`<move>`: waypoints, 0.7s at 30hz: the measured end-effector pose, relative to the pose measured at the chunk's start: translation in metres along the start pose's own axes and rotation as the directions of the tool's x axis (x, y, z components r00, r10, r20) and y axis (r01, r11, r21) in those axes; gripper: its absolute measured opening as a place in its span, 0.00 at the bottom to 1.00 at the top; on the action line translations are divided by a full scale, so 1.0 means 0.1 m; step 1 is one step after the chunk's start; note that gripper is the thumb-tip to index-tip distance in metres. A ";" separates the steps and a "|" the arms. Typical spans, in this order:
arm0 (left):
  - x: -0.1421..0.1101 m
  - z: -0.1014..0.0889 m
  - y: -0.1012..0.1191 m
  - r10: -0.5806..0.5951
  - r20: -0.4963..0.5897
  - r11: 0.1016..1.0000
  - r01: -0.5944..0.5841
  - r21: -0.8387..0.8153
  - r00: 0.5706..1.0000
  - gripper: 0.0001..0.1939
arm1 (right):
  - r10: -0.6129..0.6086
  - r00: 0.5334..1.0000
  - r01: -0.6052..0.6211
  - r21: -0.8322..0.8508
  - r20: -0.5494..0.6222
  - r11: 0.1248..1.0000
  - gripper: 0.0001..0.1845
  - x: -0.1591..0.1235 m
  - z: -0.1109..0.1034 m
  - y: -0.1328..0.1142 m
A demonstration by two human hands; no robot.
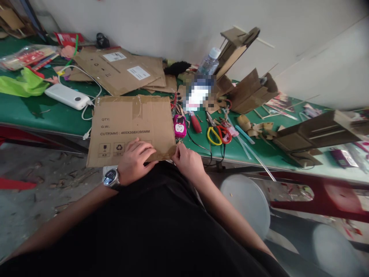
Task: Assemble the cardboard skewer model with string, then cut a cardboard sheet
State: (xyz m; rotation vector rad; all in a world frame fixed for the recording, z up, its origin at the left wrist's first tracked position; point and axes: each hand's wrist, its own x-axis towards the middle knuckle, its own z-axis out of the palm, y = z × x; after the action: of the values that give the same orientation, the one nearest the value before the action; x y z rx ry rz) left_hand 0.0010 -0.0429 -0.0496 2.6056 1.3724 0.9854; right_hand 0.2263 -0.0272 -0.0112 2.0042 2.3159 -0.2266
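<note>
A printed cardboard sheet [129, 115] lies at the front edge of the green table, its near edge against my black shirt. My left hand [137, 161], with a watch on the wrist, rests on the near part of the sheet, fingers stretched out over the printed symbols. At the sheet's near right corner my right hand [187, 159] is closed, thumb and fingers pinching the cardboard edge. Just beyond it sits a pink box-shaped item [180, 126]. Scissors with yellow and red handles [219, 134] lie further right, near a red-handled tool [196, 123].
More cardboard sheets [115, 69] lie behind, with a white power bank [67, 96] and cable to the left. A clear bottle [209, 63] stands at the back. Folded cardboard structures [253, 92] occupy the right. Below is a round grey stool [246, 204].
</note>
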 end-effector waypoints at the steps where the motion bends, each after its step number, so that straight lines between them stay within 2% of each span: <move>1: 0.00 0.00 0.00 0.002 0.004 1.000 -0.002 -0.005 1.000 0.11 | -0.007 1.000 0.007 -0.007 -0.009 1.000 0.11 -0.01 0.00 0.00; 13: -0.01 0.00 -0.02 0.017 0.011 1.000 -0.017 -0.017 1.000 0.10 | -0.152 0.986 0.148 -0.060 -0.068 0.987 0.15 -0.03 0.06 0.10; 16: -0.01 0.00 -0.01 0.011 0.016 1.000 -0.011 -0.027 1.000 0.10 | -0.189 0.976 0.197 0.073 -0.112 0.978 0.13 -0.06 0.03 0.17; 21: -0.01 0.00 -0.01 -0.003 0.018 0.999 0.004 -0.042 1.000 0.10 | -0.132 0.940 0.245 0.356 -0.313 0.902 0.11 -0.10 0.03 0.34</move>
State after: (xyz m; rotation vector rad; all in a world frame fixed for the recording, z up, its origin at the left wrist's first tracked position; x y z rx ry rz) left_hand -0.0004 -0.0430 -0.0501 2.5749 1.3368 0.9768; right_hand 0.2615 -0.0322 -0.0152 2.0893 2.8480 -0.4801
